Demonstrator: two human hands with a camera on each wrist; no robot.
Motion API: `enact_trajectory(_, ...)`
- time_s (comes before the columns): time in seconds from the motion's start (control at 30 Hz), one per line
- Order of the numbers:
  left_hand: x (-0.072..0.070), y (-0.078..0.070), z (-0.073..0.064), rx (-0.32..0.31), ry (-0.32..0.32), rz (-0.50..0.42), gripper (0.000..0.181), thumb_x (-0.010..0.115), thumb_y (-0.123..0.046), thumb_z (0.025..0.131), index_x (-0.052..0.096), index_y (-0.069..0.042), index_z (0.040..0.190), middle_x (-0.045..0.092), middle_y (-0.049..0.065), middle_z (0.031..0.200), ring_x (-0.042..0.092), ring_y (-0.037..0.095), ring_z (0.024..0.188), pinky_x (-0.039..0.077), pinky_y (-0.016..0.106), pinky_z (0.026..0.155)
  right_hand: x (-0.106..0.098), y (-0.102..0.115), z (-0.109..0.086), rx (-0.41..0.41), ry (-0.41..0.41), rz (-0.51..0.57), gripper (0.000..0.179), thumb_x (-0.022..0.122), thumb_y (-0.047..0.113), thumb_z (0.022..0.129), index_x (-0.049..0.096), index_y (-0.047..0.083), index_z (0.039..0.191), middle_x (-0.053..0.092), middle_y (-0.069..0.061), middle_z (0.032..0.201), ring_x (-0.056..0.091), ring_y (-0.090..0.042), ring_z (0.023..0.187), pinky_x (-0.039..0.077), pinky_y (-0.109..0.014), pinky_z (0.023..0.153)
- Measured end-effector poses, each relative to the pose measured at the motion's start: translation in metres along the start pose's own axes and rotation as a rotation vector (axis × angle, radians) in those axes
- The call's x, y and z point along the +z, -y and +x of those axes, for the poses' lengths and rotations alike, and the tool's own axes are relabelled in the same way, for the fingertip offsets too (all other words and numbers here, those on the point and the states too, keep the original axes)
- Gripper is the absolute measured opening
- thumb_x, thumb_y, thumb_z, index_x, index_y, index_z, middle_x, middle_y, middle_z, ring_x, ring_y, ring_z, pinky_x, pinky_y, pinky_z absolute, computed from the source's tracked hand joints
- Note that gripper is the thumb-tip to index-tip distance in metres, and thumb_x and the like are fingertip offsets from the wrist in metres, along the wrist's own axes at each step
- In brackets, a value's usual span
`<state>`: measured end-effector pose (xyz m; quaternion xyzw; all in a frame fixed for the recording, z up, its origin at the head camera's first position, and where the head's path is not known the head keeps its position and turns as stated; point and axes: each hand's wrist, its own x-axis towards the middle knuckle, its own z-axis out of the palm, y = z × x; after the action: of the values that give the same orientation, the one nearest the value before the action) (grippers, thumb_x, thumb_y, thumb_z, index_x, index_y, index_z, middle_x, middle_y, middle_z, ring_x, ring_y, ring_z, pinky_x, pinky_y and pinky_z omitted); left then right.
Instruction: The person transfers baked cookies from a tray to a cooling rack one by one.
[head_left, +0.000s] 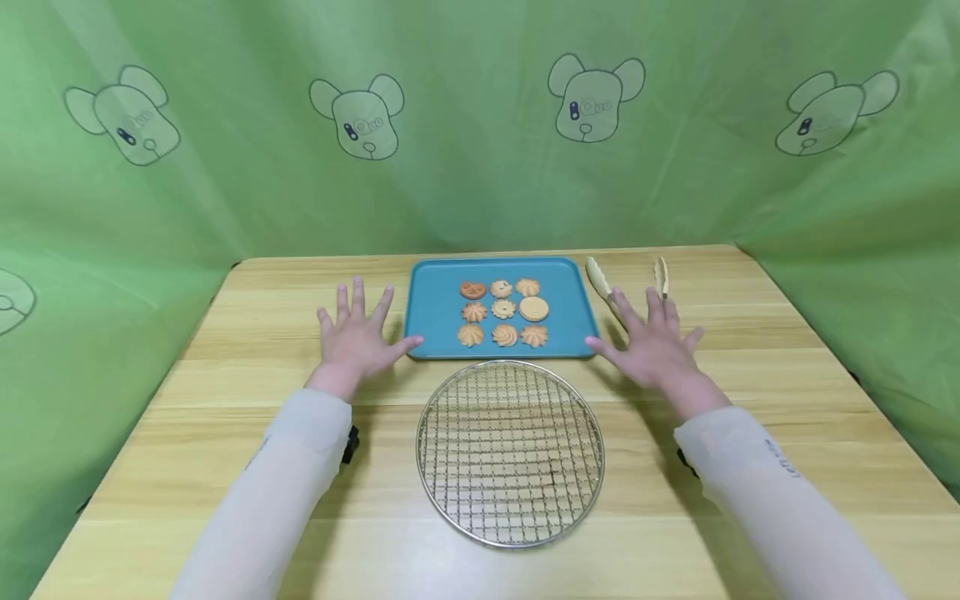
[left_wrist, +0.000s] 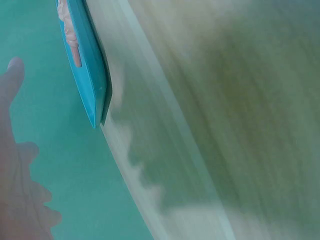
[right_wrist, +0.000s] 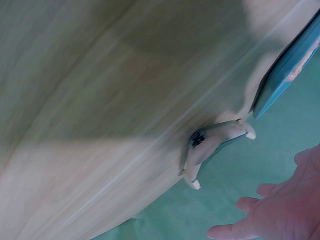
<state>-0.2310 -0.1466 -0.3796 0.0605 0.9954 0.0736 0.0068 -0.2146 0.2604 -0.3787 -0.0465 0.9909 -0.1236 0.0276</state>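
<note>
My left hand (head_left: pixel 358 343) hovers with fingers spread beside the left edge of a blue tray (head_left: pixel 435 304), holding nothing. In the head view its thumb overlaps the tray's front left corner. My right hand (head_left: pixel 656 346), also spread and holding nothing, hangs over the table off the tray's front right corner. It partly hides a pair of tongs (head_left: pixel 597 277) with pale tips; these tongs (right_wrist: pixel 220 140) lie splayed on the table in the right wrist view. Several cookies (head_left: pixel 503 309) sit in rows on the tray. A round wire rack (head_left: pixel 510 454) lies in front of the tray.
The wooden table (head_left: pixel 225 467) carries the tray at its far side, with the tongs to the right. Green cloth (head_left: pixel 480 192) with bear-head outlines hangs behind the table and along both sides.
</note>
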Motion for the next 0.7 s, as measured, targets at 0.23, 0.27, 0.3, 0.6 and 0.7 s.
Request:
enact_trajectory(0.23,0.000,-0.002,0.005,0.012,0.023,0.004,0.096,0.031,-0.082,0.080,0.002,-0.028,0.154,-0.020,0.016,0.154,-0.018,0.041,0.138,-0.011,0.065,0.105,-0.003,-0.012,0.004,0.023,-0.011,-0.025,0.094,0.032,0.077,0.086,-0.011,0.026,0.152,-0.017,-0.031,0.151,-0.013,-0.059,0.131,-0.011,-0.084,0.084)
enact_trajectory(0.27,0.000,-0.002,0.006,0.014,0.023,0.001,0.095,0.032,-0.081,0.081,0.003,-0.028,0.154,-0.019,0.016,0.154,-0.018,0.041,0.138,-0.012,0.064,0.105,-0.002,-0.014,0.006,0.025,-0.014,-0.028,0.094,0.032,0.077,0.086,-0.011,0.025,0.152,-0.017,-0.031,0.151,-0.012,-0.059,0.131,-0.011,-0.084,0.084)
enact_trajectory(0.3,0.000,-0.002,0.006,0.017,0.024,0.001,0.095,0.033,-0.081,0.082,0.003,-0.028,0.154,-0.018,0.016,0.154,-0.017,0.041,0.138,-0.012,0.064,0.105,-0.003,-0.016,0.006,0.028,-0.018,-0.030,0.095,0.031,0.077,0.086,-0.012,0.025,0.152,-0.016,-0.032,0.150,-0.012,-0.060,0.131,-0.010,-0.085,0.084)
enact_trajectory(0.6,0.000,-0.007,0.016,0.040,0.042,0.008,0.092,0.038,-0.076,0.085,0.003,-0.026,0.154,-0.013,0.016,0.156,-0.014,0.040,0.140,-0.010,0.063,0.107,-0.008,-0.025,0.013,0.059,-0.013,-0.025,0.099,0.028,0.081,0.083,-0.016,0.023,0.151,-0.017,-0.035,0.149,-0.012,-0.062,0.129,-0.012,-0.084,0.083)
enact_trajectory(0.7,0.002,-0.008,0.019,0.048,0.048,0.013,0.090,0.040,-0.074,0.086,0.004,-0.027,0.154,-0.011,0.015,0.157,-0.013,0.039,0.140,-0.008,0.063,0.108,-0.009,-0.027,0.016,0.065,-0.006,-0.017,0.102,0.028,0.082,0.081,-0.018,0.023,0.150,-0.017,-0.035,0.148,-0.014,-0.062,0.129,-0.012,-0.084,0.082)
